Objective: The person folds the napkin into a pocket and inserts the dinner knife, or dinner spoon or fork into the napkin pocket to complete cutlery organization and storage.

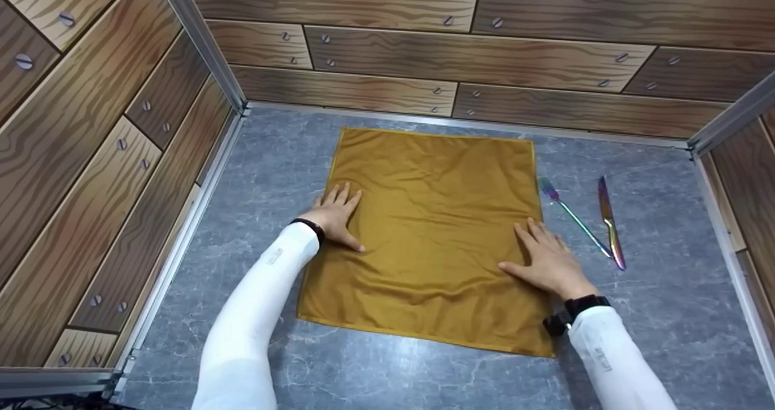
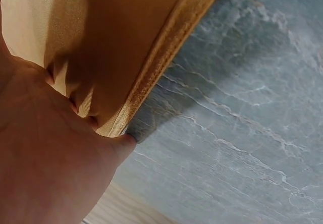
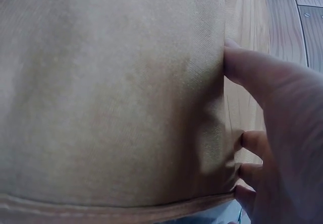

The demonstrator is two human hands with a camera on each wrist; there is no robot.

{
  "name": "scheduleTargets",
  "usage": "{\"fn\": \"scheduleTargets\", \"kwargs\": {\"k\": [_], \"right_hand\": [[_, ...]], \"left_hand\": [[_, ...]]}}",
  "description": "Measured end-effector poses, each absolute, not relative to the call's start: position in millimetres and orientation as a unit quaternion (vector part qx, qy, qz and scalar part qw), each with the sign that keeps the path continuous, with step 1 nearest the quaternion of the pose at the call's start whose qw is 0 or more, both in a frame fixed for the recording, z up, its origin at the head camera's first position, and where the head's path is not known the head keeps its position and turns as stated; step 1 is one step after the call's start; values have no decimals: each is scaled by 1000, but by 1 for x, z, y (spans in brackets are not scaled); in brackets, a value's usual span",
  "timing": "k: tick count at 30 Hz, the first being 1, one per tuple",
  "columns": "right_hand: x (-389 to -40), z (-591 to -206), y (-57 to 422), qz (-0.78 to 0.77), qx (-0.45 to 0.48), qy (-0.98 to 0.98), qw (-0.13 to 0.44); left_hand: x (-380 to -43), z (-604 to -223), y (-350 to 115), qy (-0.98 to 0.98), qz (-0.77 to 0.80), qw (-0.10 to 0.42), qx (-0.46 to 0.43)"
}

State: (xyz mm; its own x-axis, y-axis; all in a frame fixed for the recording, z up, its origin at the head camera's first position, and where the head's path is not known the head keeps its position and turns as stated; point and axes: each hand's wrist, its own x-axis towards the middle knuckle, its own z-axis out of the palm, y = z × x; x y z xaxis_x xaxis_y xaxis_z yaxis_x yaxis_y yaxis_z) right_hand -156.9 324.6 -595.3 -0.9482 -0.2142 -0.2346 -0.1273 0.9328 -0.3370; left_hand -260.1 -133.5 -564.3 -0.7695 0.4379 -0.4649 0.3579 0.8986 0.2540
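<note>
A mustard-gold cloth napkin [image 1: 436, 216] lies spread out on the grey floor surface, lightly wrinkled, with a stitched hem along its edges. On its left edge rests my left hand [image 1: 336, 217], fingers spread and thumb pointing inward. My right hand [image 1: 551, 261] lies across the right edge, its fingers also spread, the thumb reaching onto the fabric. In the left wrist view, the fingertips of the left hand [image 2: 55, 138] press small folds into the cloth [image 2: 116, 37] near the hem. Seen from the right wrist, the fingertips of the right hand [image 3: 282, 103] touch the cloth [image 3: 111, 98].
To the right of the napkin lie a rainbow-coloured fork [image 1: 578, 219] and a matching knife [image 1: 608, 222], their handle ends close together. Wood-patterned walls [image 1: 387, 46] with metal edge rails enclose the grey marbled surface [image 1: 254, 155] at the back and both sides.
</note>
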Motion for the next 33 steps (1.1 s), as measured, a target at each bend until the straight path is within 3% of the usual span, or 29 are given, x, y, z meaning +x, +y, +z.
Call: {"fn": "scheduleTargets", "kwargs": {"k": [7, 11, 21, 27, 33], "right_hand": [[-161, -592, 321, -148, -83, 977, 126], [-170, -583, 319, -134, -79, 981, 118], [-223, -562, 324, -140, -85, 987, 3], [-259, -548, 330, -203, -47, 977, 33], [-281, -539, 335, -227, -16, 972, 59]], "left_hand": [[-262, -558, -133, 940, 96, 265, 194], [-272, -553, -128, 948, 117, 238, 175], [-313, -557, -124, 952, 238, 169, 94], [-334, -555, -126, 915, 371, 154, 16], [-347, -545, -126, 915, 374, 153, -7]]}}
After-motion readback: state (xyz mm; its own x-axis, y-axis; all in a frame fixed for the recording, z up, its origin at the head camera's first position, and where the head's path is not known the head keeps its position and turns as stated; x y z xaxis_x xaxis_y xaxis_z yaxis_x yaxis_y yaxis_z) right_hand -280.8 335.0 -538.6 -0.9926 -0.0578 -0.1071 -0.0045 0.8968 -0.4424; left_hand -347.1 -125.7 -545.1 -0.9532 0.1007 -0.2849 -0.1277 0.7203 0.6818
